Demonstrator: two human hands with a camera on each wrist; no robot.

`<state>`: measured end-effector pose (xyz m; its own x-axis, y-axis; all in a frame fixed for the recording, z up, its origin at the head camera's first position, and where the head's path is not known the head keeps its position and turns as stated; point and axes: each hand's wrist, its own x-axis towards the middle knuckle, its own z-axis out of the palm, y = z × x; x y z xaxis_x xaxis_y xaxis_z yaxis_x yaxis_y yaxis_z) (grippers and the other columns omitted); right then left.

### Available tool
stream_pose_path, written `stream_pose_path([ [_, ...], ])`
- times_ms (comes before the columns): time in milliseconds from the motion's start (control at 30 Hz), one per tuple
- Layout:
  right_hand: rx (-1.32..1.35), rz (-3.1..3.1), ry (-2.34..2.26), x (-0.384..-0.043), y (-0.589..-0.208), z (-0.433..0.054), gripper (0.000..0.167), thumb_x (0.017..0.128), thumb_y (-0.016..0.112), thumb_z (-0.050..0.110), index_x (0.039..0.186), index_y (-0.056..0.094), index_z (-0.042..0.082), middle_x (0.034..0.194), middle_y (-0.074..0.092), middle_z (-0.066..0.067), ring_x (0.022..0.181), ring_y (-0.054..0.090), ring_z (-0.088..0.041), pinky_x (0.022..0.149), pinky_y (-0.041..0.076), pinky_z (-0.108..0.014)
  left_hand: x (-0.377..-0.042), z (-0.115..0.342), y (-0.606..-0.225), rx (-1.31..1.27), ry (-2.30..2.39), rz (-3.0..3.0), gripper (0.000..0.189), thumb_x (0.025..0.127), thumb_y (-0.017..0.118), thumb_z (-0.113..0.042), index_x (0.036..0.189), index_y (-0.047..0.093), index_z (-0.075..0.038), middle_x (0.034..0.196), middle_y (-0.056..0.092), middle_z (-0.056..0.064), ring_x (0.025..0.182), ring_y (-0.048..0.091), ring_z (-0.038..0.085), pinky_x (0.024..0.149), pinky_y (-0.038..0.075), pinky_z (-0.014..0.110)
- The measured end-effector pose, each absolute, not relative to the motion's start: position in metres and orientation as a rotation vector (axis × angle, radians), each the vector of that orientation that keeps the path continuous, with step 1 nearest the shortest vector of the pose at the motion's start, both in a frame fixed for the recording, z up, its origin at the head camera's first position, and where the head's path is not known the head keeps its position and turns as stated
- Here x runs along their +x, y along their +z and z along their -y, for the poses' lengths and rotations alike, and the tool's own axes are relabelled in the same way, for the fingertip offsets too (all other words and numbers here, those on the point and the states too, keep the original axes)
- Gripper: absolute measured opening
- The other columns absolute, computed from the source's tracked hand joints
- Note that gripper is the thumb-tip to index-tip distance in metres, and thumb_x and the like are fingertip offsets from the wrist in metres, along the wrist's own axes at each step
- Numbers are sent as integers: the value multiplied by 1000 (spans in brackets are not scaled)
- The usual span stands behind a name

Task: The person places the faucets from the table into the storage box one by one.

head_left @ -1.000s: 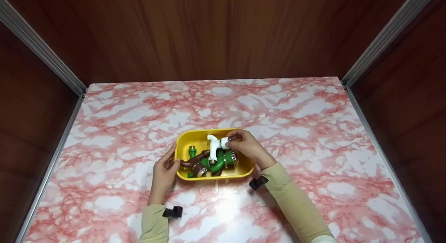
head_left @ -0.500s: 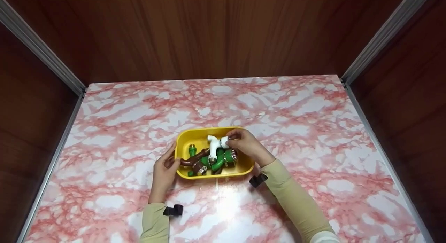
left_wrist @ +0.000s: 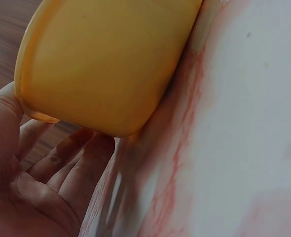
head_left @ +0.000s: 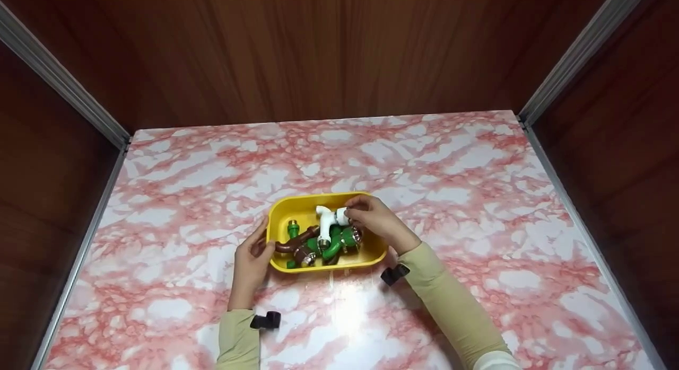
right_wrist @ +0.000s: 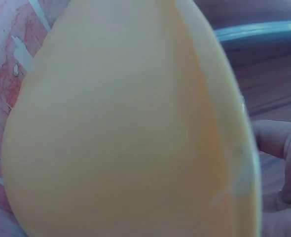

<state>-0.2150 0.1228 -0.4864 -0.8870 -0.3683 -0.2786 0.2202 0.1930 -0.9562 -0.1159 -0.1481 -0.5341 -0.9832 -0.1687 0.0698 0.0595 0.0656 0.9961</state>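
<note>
A white plastic tap [head_left: 326, 226] lies on top of the other taps in a yellow tub [head_left: 289, 204]. My right hand [head_left: 379, 220] reaches over the tub's right side and pinches the tap's round white end [head_left: 342, 216] between thumb and fingers. At the tub's left end, my left hand [head_left: 252, 260] grips the rim, thumb on the edge and fingers along the outside wall. The left wrist view shows those fingers [left_wrist: 89, 163] against the yellow wall. In the right wrist view the tub's wall [right_wrist: 111, 128] hides what the right hand [right_wrist: 283, 173] holds.
Under the white tap, green taps [head_left: 345, 241] and brown taps [head_left: 297, 244] lie jumbled in the tub. A small green piece [head_left: 293, 229] stands at its left. The tub sits on a pink-and-white marbled table [head_left: 175, 211], with dark wood panels [head_left: 329, 52] behind and beside it.
The head view has shifted slightly. Both hands keep their holds on the tub and the white tap, and the taps lie as before.
</note>
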Motion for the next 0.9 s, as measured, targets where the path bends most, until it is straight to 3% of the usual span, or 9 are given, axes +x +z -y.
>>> stream_pose_path([
  [300,-86,-1899,-1823,-209,-480,-128,24,93,53,10,112,55,-4,92,52,-9,72,48,-16,66,46,-25,-120,150,-550,130,-2013,2149,52,91,57,5,139,52,-15,146,43,1,119,53,25,95,46,23],
  [467,-41,-1833,-1856,-207,-476,-132,30,96,49,15,116,53,-6,107,55,-14,95,59,-26,80,52,-29,-118,148,-540,119,-2023,2159,52,90,56,5,139,50,-11,146,42,5,121,51,28,96,45,24],
  [567,-54,-1809,-1870,-205,-474,-135,34,98,46,17,120,51,-9,119,54,-19,111,57,-33,91,51,-36,-115,146,-530,105,-2032,2158,51,90,55,7,139,47,-4,146,40,12,122,50,33,97,45,25],
  [733,-92,-1757,-1920,-201,-471,-143,38,101,42,17,124,48,-13,127,51,-26,117,53,-41,97,47,-44,-112,144,-521,115,-2050,2156,51,89,55,9,139,46,0,146,39,16,122,50,36,97,45,25],
  [900,-104,-1695,-1975,-197,-467,-149,43,101,43,19,128,44,-14,131,48,-27,119,49,-43,98,46,-43,-113,145,-524,119,-2051,2152,52,90,55,8,140,47,-3,147,39,14,121,51,34,95,46,23],
])
